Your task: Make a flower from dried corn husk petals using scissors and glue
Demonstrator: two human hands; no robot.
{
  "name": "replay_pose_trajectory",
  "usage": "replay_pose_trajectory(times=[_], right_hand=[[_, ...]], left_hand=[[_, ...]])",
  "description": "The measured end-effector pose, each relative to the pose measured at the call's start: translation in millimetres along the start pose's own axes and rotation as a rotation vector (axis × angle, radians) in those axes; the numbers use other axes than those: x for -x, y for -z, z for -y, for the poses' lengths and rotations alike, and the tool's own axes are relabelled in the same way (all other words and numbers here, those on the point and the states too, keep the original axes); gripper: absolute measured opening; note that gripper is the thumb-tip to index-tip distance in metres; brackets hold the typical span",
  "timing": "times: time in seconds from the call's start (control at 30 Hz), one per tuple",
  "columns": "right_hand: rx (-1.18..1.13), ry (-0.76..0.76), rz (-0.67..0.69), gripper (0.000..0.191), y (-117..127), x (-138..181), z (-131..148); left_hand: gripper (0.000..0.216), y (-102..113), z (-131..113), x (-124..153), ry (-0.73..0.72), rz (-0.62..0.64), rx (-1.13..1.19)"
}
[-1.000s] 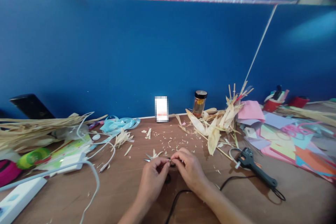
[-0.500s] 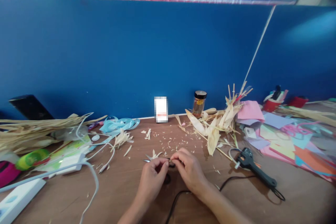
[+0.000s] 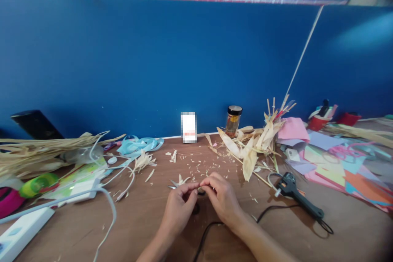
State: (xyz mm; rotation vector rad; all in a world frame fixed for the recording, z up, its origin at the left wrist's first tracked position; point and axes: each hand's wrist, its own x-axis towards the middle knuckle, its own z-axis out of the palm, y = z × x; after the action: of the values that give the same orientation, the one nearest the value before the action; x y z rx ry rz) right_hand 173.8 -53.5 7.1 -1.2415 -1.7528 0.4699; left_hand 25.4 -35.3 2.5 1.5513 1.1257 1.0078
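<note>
My left hand (image 3: 181, 204) and my right hand (image 3: 222, 198) meet low in the middle of the head view, just above the table. Both are closed in a pinch, fingertips touching or nearly so. Whatever they pinch is too small and too covered by the fingers to name. Behind my left fingers lies a pair of scissors (image 3: 172, 186), only its silvery blades showing, with a pale husk scrap (image 3: 183, 180) beside it. Dark loops, perhaps the scissors' handles, show partly under and between the hands. Many small pale clippings (image 3: 199, 168) are scattered beyond my fingertips.
A black glue gun (image 3: 299, 196) and its cord lie at right. Behind are dried corn husks (image 3: 250, 159), a lidded jar (image 3: 233, 122) and coloured paper (image 3: 330, 168). White cables, a power strip (image 3: 26, 229) and blue ribbon (image 3: 136, 146) occupy the left. A blue partition (image 3: 190, 57) stands behind.
My left index finger has straightened slightly toward the right fingertips. Both hands otherwise stay in the same place, and the things on the table have not moved.
</note>
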Motion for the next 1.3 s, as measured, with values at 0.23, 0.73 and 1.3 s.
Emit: replay_pose_trajectory(times=[0.23,0.73,1.3], right_hand=[[0.032,-0.017,-0.004,0.014,0.3,-0.2,-1.8],[0.048,0.032,-0.027,0.014,-1.0,0.3,-1.3],[0.052,-0.011,-0.008,0.015,0.0,0.0,1.4]], left_hand=[[0.024,-1.4,-3.1,0.9,0.044,-0.025,-0.021],[0.027,-2.8,-4.8,3.1,0.014,-0.043,-0.070],[0.022,-2.0,-4.3,3.5,0.021,-0.068,-0.129]])
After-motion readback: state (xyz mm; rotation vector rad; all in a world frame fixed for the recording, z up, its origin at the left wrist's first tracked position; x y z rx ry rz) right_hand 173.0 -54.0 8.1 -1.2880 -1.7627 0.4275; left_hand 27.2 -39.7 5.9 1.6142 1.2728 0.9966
